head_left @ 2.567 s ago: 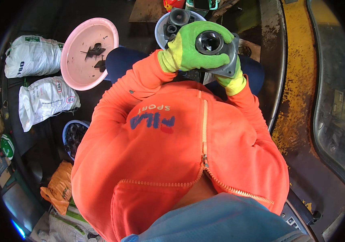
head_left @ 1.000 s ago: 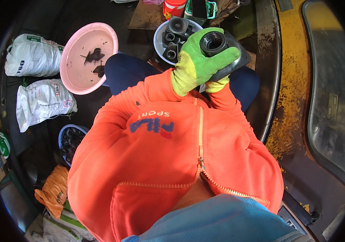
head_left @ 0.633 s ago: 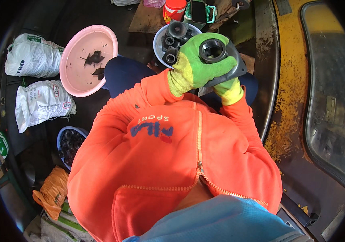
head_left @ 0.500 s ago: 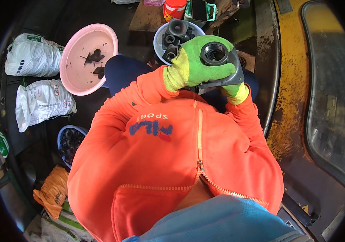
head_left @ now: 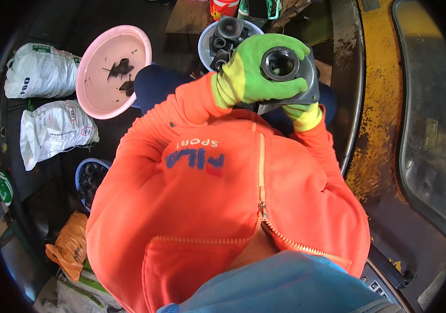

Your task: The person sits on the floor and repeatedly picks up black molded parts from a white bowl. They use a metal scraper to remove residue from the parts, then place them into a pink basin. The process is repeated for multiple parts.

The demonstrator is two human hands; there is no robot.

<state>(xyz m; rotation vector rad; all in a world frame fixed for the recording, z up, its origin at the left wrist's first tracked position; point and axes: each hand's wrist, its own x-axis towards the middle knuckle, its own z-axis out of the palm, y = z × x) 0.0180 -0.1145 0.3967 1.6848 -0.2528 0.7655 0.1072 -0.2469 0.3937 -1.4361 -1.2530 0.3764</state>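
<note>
My left hand (head_left: 251, 73), in a green and yellow knit glove, grips a black plastic fitting (head_left: 310, 86) with a squarish flange and a round collar. Its fingers and thumb curl around the collar, which faces up. Under the flange is my right hand (head_left: 302, 115), gloved alike. It holds the fitting from below, with its fingers mostly hidden. A patch of green shows through the collar's opening. Just beyond my hands, a pale blue basin (head_left: 206, 48) holds several similar black fittings (head_left: 229, 30).
At the left, a pink basin (head_left: 88, 78) contains dark pieces (head_left: 121, 68). White sacks (head_left: 43, 70) lie beyond it. Lower down are a blue basin (head_left: 80, 169) of dark parts and an orange bag (head_left: 71, 240). A worn yellow machine panel (head_left: 374, 104) with a window rises close on the right.
The fitting has shifted slightly right and tilted, with both hands staying on it. Green now shows inside the collar. The surroundings have shifted a little in view.
</note>
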